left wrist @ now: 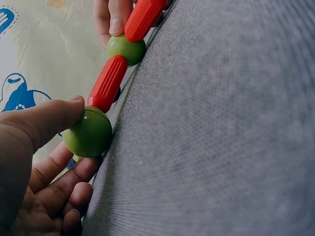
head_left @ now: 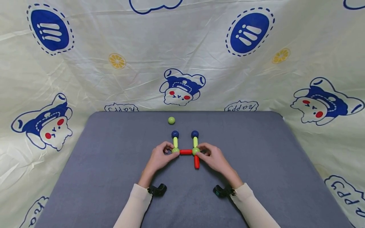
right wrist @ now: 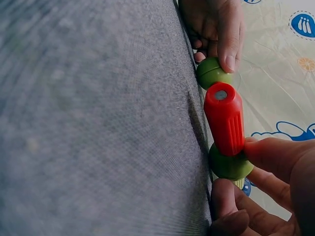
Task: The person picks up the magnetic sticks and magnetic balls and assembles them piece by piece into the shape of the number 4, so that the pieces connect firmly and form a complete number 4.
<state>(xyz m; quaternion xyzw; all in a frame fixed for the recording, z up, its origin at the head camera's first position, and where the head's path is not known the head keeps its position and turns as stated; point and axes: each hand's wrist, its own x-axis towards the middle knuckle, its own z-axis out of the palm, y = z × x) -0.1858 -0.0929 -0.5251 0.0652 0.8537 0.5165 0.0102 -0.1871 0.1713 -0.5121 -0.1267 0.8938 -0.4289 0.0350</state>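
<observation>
A figure of balls and rods lies on the grey cloth. Its red rod [head_left: 186, 152] links a left green ball [left wrist: 88, 132] to a right green ball [right wrist: 230, 162]. From each green ball a yellow-green rod [head_left: 175, 142] runs away to a dark blue ball [head_left: 175, 134]. A second red rod [right wrist: 224, 118] points toward me from the right green ball, its metal end bare. My left hand [head_left: 161, 155] pinches the left green ball between thumb and fingers. With thumb and fingers, my right hand [head_left: 213, 157] holds the right green ball.
A loose green ball [head_left: 171, 120] sits beyond the figure, near the far edge of the grey-covered table [head_left: 119, 177]. Behind and beside the table hangs a pale printed sheet [head_left: 142, 82]. Each wrist wears a black camera [head_left: 158, 190].
</observation>
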